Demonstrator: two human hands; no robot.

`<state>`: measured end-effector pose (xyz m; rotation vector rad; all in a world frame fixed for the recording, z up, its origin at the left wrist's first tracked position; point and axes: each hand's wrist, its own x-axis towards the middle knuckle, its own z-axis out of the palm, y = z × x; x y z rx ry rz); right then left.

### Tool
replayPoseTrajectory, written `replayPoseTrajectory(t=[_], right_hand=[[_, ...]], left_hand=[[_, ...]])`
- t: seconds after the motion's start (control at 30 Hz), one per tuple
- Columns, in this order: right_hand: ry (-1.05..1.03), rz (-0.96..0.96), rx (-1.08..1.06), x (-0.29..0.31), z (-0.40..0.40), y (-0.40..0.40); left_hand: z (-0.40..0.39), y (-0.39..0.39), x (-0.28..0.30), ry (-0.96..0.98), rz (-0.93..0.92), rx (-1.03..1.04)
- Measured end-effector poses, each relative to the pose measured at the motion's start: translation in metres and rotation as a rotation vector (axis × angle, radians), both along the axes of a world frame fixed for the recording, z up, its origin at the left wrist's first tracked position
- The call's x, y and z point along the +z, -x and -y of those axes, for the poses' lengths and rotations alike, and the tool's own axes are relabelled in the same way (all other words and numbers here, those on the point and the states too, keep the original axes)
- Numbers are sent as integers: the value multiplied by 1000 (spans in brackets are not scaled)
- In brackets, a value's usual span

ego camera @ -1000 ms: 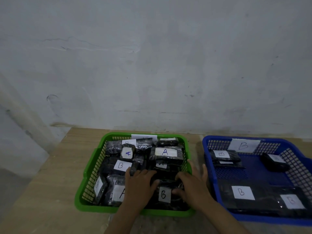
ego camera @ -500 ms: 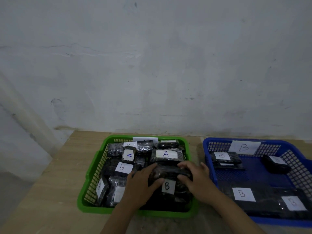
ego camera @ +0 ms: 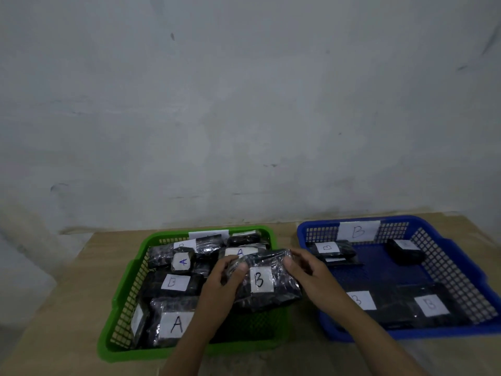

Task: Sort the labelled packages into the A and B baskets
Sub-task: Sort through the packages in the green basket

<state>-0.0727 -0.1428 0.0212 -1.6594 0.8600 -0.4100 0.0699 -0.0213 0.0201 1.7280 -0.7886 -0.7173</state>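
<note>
1. The left hand (ego camera: 221, 278) and right hand (ego camera: 305, 270) grip the two ends of a black package (ego camera: 267, 280) labelled B, fingers curled round it.
2. The package is held above the right part of the green basket (ego camera: 119, 297), close to its right rim.
3. The green basket sits mid-table (ego camera: 67, 289), filled with A and B packages.
4. The blue basket (ego camera: 461, 270) sits at the table's right edge, holding B packages.
</note>
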Motion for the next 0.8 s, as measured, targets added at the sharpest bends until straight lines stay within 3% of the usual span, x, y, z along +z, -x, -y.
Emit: replayPoseTrajectory(t=[0.13, 0.5, 0.7, 0.8], right_hand=[[-66, 36, -164, -2, 10, 20], [-140, -3, -222, 5, 52, 105], [-10, -39, -384, 5, 90, 154], [130, -101, -468, 7, 108, 183]], left_hand=[[14, 19, 4, 10, -136, -78], [79, 90, 1, 28, -233, -104], [115, 125, -9, -19, -87, -170], [129, 142, -24, -132, 136, -216]])
